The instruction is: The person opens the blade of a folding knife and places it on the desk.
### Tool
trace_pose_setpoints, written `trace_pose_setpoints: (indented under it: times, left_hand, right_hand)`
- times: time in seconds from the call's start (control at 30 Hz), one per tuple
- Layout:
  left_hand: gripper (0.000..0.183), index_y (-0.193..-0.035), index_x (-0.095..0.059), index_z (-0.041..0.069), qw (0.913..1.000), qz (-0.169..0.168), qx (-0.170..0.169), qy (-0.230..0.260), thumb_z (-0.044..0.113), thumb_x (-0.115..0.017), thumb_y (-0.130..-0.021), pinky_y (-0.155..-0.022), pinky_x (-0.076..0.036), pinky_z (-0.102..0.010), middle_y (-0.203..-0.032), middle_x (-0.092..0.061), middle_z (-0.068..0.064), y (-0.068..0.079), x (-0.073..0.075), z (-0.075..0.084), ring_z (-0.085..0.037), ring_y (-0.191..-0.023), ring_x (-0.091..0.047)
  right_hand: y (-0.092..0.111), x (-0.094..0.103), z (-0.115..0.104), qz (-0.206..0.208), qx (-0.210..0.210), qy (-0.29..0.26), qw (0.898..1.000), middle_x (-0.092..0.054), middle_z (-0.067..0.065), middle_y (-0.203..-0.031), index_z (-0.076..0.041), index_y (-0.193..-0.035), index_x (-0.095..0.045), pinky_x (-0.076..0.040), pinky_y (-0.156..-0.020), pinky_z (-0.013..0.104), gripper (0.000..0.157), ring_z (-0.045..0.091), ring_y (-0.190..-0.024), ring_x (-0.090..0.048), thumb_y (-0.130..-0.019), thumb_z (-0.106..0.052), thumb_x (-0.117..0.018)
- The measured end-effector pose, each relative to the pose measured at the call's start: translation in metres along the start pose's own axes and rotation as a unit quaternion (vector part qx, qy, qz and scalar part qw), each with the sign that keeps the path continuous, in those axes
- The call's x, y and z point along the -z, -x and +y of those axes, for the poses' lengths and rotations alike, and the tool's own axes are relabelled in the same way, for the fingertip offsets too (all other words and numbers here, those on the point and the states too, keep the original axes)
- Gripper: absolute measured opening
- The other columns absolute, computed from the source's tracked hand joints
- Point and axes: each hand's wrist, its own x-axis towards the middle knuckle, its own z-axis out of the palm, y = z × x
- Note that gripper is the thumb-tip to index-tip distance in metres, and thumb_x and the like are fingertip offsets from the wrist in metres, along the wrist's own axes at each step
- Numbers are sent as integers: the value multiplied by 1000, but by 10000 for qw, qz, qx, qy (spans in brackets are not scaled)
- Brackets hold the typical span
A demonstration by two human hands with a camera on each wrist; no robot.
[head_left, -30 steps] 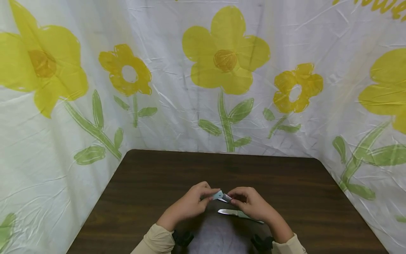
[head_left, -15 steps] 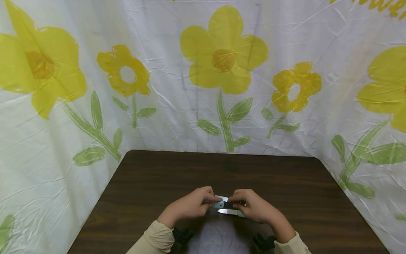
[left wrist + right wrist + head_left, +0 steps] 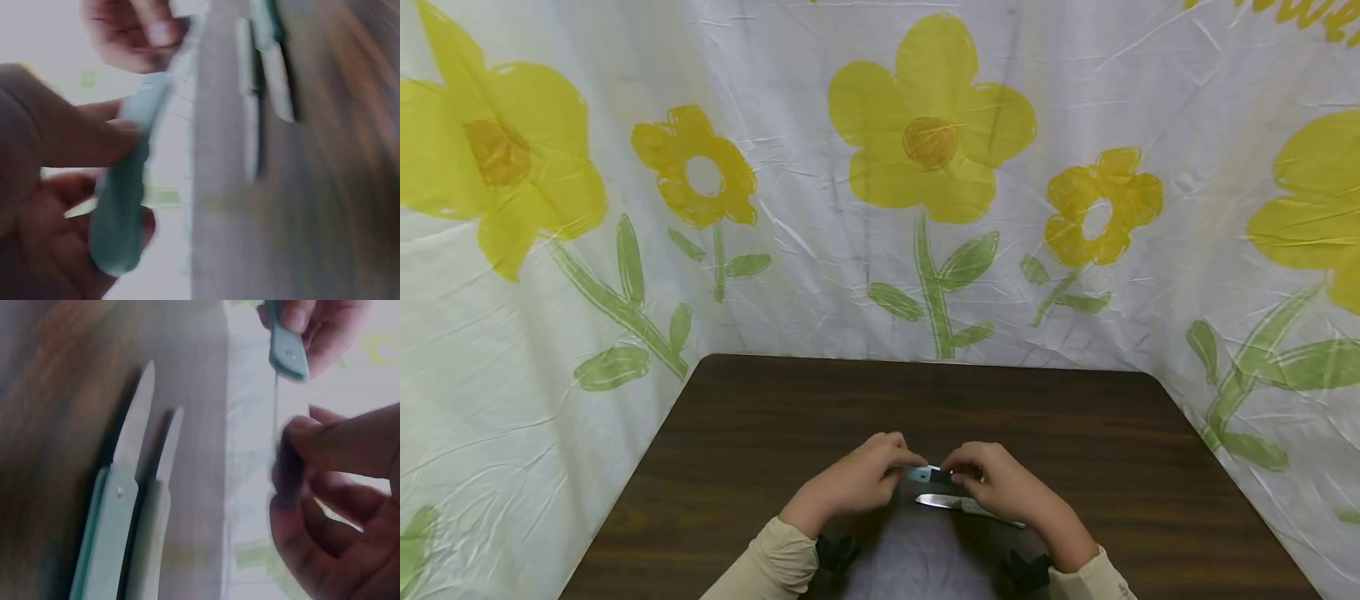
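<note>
My left hand pinches the teal handle of a folding knife between thumb and fingers. The knife's blade is seen almost edge-on in the right wrist view, running toward my right hand. The fingers of that hand pinch a small dark piece at the blade; blur hides what it is. Below my hands a pale green-handled knife lies on the table with its blade out. Beside it lies a teal-handled folding knife, also unfolded; in the head view my hands mostly hide it.
The dark wood-grain table has rounded far corners. Behind and around it hangs a white curtain printed with yellow flowers. A greyish light patch lies at the table's near edge between my forearms.
The held knife has gone from tilted to nearly level. Both hands dipped slightly, then rose a little, still holding on. The pale green knife on the table has stayed put.
</note>
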Motion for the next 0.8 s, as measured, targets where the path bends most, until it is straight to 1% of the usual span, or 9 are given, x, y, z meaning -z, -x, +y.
trace_pose_setpoints:
  times: [0.07,0.13,0.17,0.23,0.33,0.47,0.53,0.67,0.8]
  left_hand:
    - [29,-131,-75,12,9991,421,54,10,5,-60,-107,-82,-48,-23,-104,-65,3,-4,-5,-5,-6,-92,-54]
    - [25,-126,-76,12,9971,759,89,71,7,-64,-105,-86,-54,-25,-109,-70,1,-9,-10,-10,-8,-98,-61]
    - [22,-124,-76,12,9959,894,105,102,8,-66,-104,-88,-56,-27,-110,-71,0,-13,-12,-13,-9,-101,-64]
    - [19,-119,-77,11,9940,1071,172,153,7,-69,-102,-91,-58,-30,-110,-73,0,-19,-16,-17,-12,-104,-68]
    - [17,-114,-78,11,9937,1092,242,110,4,-69,-101,-93,-59,-34,-109,-75,-3,-32,-21,-24,-16,-104,-70]
    - [17,-109,-79,10,9950,939,341,-35,3,-67,-100,-94,-58,-35,-109,-76,-5,-54,-28,-34,-17,-105,-69]
    - [16,-108,-79,9,9954,864,406,-80,3,-66,-100,-95,-58,-36,-109,-76,-5,-62,-30,-40,-18,-105,-69]
    - [16,-108,-79,9,9955,769,541,-112,3,-67,-100,-97,-58,-37,-110,-76,-6,-71,-34,-48,-19,-108,-70]
    - [16,-108,-79,8,9958,761,427,-277,3,-67,-99,-98,-58,-38,-109,-76,-6,-76,-36,-52,-21,-109,-70]
  right_hand:
    - [-1,2,4,409,-107,168,9990,-74,1,-100,-13,-109,-77,-56,-71,25,12,3,-83,-64,-100,-6,-72]
    - [-2,5,8,732,-200,339,9965,-74,1,-98,-13,-105,-77,-57,-71,26,10,4,-83,-65,-99,-6,-73]
    - [-3,6,10,842,-277,421,9952,-75,1,-98,-13,-104,-77,-57,-72,27,8,4,-84,-66,-99,-7,-74]
    - [-5,7,15,930,-444,596,9929,-75,1,-97,-14,-102,-77,-58,-74,28,6,5,-86,-67,-99,-9,-75]
    - [-9,7,22,861,-781,758,9903,-75,1,-96,-13,-100,-78,-57,-75,29,8,8,-86,-68,-99,-7,-74]
    - [-15,7,32,717,-1300,871,9851,-73,0,-91,-9,-98,-77,-55,-72,32,8,10,-82,-65,-95,-2,-75]
    - [-19,7,36,664,-1514,892,9822,-73,-1,-90,-8,-98,-77,-55,-71,34,7,11,-80,-64,-94,-2,-75]
    - [-25,7,42,547,-1724,914,9792,-72,-2,-90,-8,-96,-76,-55,-71,37,3,12,-80,-63,-95,-5,-76]
    - [-27,7,50,445,-1778,972,9783,-70,-3,-88,-11,-90,-74,-53,-70,36,8,12,-78,-61,-94,-4,-76]
